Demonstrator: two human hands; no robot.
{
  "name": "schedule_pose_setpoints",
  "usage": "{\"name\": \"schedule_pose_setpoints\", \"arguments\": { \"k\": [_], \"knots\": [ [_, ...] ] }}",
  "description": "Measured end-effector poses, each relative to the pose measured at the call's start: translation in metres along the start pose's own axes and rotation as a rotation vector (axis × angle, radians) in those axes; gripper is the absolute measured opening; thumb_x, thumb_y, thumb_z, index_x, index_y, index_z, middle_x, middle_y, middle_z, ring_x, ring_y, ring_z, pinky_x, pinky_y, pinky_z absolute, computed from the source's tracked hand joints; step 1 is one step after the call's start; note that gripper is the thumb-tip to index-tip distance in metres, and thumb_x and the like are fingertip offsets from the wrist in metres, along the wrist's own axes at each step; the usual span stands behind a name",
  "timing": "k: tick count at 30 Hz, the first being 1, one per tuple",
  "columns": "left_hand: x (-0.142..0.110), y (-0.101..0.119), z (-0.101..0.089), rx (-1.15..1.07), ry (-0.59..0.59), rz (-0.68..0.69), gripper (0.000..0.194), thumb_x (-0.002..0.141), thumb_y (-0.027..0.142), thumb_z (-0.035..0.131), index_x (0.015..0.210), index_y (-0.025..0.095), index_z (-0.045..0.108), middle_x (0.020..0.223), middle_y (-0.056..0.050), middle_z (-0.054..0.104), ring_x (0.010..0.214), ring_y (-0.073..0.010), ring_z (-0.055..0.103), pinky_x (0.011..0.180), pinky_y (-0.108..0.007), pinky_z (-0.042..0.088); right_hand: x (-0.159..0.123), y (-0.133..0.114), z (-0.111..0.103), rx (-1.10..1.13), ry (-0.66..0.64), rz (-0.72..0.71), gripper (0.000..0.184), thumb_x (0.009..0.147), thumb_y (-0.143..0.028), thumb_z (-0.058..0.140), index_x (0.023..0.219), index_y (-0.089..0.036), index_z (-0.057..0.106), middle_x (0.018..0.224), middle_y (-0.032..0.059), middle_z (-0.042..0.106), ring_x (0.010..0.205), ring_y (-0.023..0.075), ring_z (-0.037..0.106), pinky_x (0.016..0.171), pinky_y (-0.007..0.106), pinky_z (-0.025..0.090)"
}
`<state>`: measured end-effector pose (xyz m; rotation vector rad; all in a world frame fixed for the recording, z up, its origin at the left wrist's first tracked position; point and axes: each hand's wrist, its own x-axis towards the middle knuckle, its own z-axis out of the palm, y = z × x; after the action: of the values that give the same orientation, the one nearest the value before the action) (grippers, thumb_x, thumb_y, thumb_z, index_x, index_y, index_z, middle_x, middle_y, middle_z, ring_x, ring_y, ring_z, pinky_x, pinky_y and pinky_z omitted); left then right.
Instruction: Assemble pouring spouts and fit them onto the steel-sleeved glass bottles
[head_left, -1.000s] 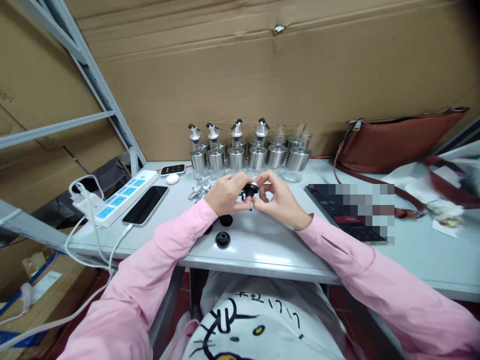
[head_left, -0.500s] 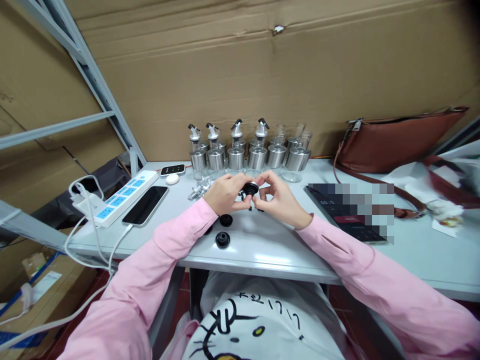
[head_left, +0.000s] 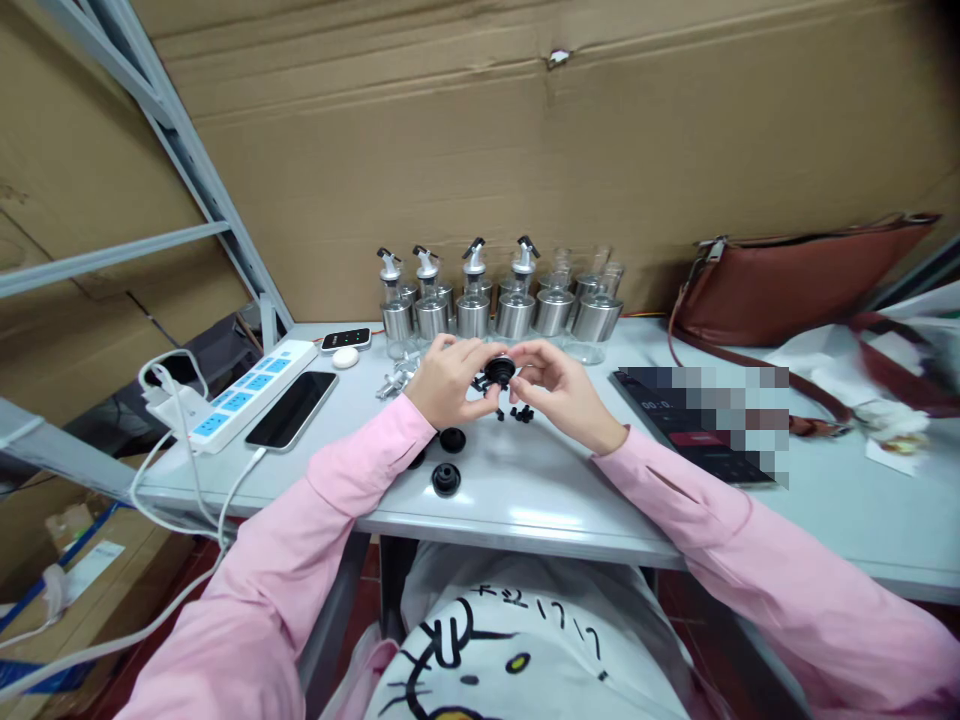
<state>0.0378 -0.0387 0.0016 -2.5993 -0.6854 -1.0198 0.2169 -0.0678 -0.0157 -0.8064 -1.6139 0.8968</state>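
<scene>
My left hand (head_left: 454, 382) and my right hand (head_left: 559, 392) meet over the table, fingers closed around a round black ribbed stopper (head_left: 500, 370). Both thumbs are near its lower side. Small black parts (head_left: 523, 414) lie just beyond my right fingers, and more show under the stopper. Left of my left hand is a pile of silver pourer spouts (head_left: 396, 378), partly covered. Nearer to me a black stopper (head_left: 446, 480) rests on the table with another black stopper (head_left: 451, 440) behind it. A further one is mostly hidden by my left sleeve.
Glass bottles with steel sleeves (head_left: 472, 318) stand in rows at the back, several topped with pourers. On the left are a power strip (head_left: 251, 395), a charging phone (head_left: 292, 412) and a white disc (head_left: 345, 358). To the right lie a dark tablet (head_left: 660, 410) and a brown bag (head_left: 795, 285).
The stopper has tilted slightly between my fingers and my right fingers have loosened and shifted around it. More of the small black parts on the table shows.
</scene>
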Motion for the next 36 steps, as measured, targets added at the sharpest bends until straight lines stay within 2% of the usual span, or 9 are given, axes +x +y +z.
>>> {"name": "schedule_pose_setpoints", "arguments": {
  "k": [5, 9, 19, 24, 36],
  "knots": [
    [0.0007, 0.0031, -0.0028, -0.012, -0.059, -0.131, 0.031, 0.073, 0.036, 0.048, 0.095, 0.015, 0.051, 0.081, -0.003, 0.063, 0.074, -0.0185, 0.057, 0.08, -0.036, 0.034, -0.0005, -0.0002, 0.0012, -0.011, 0.01, -0.042, 0.029, 0.074, -0.033, 0.066, 0.094, -0.021, 0.051, 0.081, 0.0007, 0.06, 0.062, 0.0107, 0.057, 0.06, 0.028, 0.049],
    [0.0013, 0.0031, -0.0026, 0.004, -0.087, -0.182, 0.029, 0.073, 0.038, 0.046, 0.091, 0.016, 0.05, 0.079, -0.003, 0.061, 0.074, -0.0185, 0.056, 0.078, -0.036, 0.033, -0.0003, -0.0001, 0.0012, -0.033, 0.03, -0.067, 0.03, 0.073, -0.029, 0.066, 0.097, -0.022, 0.05, 0.083, 0.0009, 0.061, 0.065, 0.0113, 0.058, 0.064, 0.028, 0.05],
    [0.0023, 0.0034, -0.0058, 0.023, -0.157, -0.129, 0.022, 0.073, 0.035, 0.043, 0.08, 0.016, 0.05, 0.075, -0.003, 0.061, 0.071, -0.0184, 0.055, 0.077, -0.037, 0.032, -0.0005, 0.002, 0.0, -0.103, 0.015, -0.073, 0.028, 0.072, -0.024, 0.064, 0.099, -0.019, 0.056, 0.087, 0.0038, 0.065, 0.066, 0.0125, 0.06, 0.066, 0.03, 0.052],
    [0.0023, 0.0024, -0.0037, 0.058, -0.168, -0.115, 0.021, 0.072, 0.034, 0.043, 0.078, 0.016, 0.051, 0.073, -0.004, 0.061, 0.069, -0.0184, 0.055, 0.076, -0.037, 0.032, -0.0006, 0.0035, -0.0007, -0.209, -0.016, -0.078, 0.029, 0.072, -0.022, 0.061, 0.1, -0.018, 0.058, 0.082, 0.0036, 0.067, 0.069, 0.0146, 0.062, 0.07, 0.032, 0.053],
    [0.0008, 0.0027, -0.0014, 0.115, -0.124, -0.071, 0.021, 0.069, 0.038, 0.045, 0.07, 0.017, 0.049, 0.065, -0.001, 0.061, 0.061, -0.0164, 0.053, 0.081, -0.04, 0.029, -0.0018, -0.0018, 0.0013, -0.21, -0.056, -0.068, 0.024, 0.067, -0.018, 0.059, 0.091, -0.019, 0.054, 0.077, 0.0002, 0.061, 0.058, 0.0102, 0.054, 0.062, 0.027, 0.048]
  ]
}}
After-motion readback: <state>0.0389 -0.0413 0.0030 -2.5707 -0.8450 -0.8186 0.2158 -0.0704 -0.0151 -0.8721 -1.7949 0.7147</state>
